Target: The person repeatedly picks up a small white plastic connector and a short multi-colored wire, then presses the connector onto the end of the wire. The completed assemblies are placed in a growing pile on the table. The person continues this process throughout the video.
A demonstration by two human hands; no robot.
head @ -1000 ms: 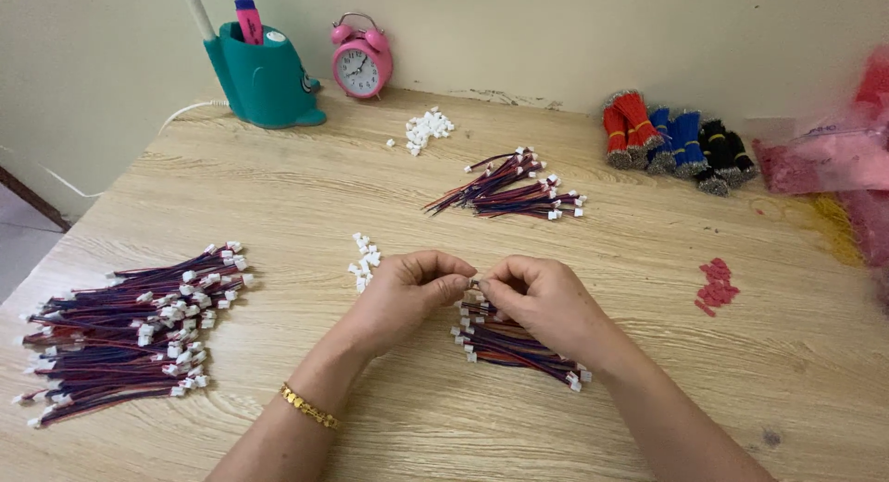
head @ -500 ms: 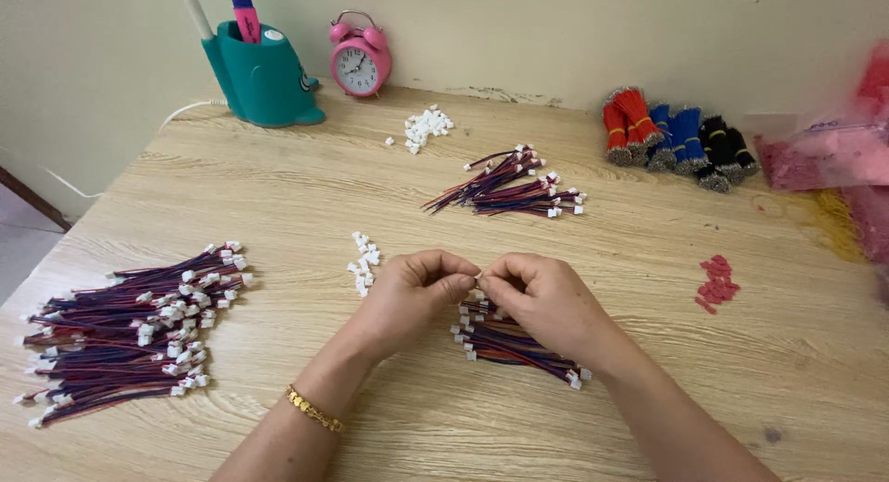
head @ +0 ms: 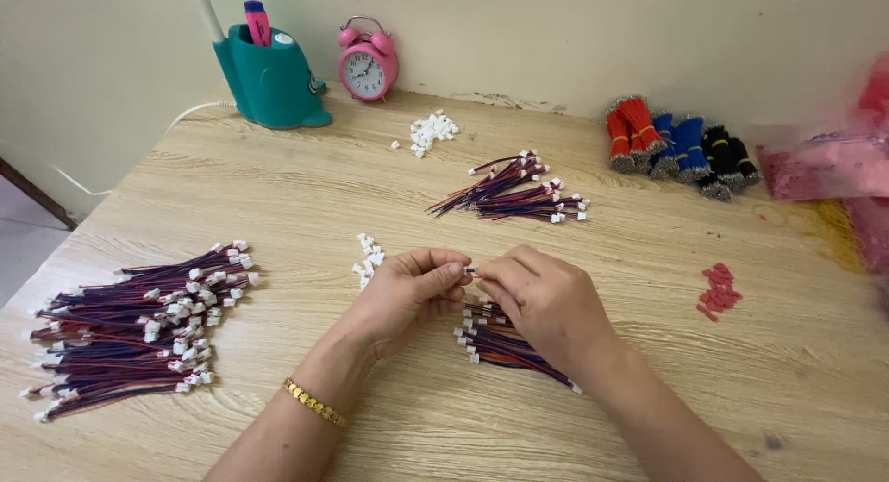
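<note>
- While we compare with the frames a second and half a second back, little has changed: both hands stay at the centre of the frame, fingertips pressed together over the same spot; only a slight tightening of the pinch shows.
- Our left hand (head: 407,292) has thumb and forefinger closed narrow on a small white connector (head: 469,272); our right hand (head: 546,297) meets it from the right, fingers pinched narrow on what we judge to be the wire end, though the wire itself is hidden under the fingers.
- We read this as the same small joining at the fingertips held on, not yet let go.
- Directly below the hands lies a small bundle of red-and-blue leads (head: 505,343) on the wooden table (head: 306,195), partly covered by the right hand.
- A little heap of loose white housings (head: 368,257) sits just left of the left hand's fingertips; a second heap (head: 431,130) lies at upper centre.
- Large pile of finished leads (head: 139,325) at left of frame; smaller pile (head: 519,190) above centre.
- Containers: a teal desk holder (head: 270,79) at upper left holds a pink marker (head: 256,19) and a white stick; pink plastic bags (head: 833,167) at right edge, contents unclear.
- Also noted: pink alarm clock (head: 368,63), bound red, blue and black wire bunches (head: 681,149), red scraps (head: 718,290).
</note>
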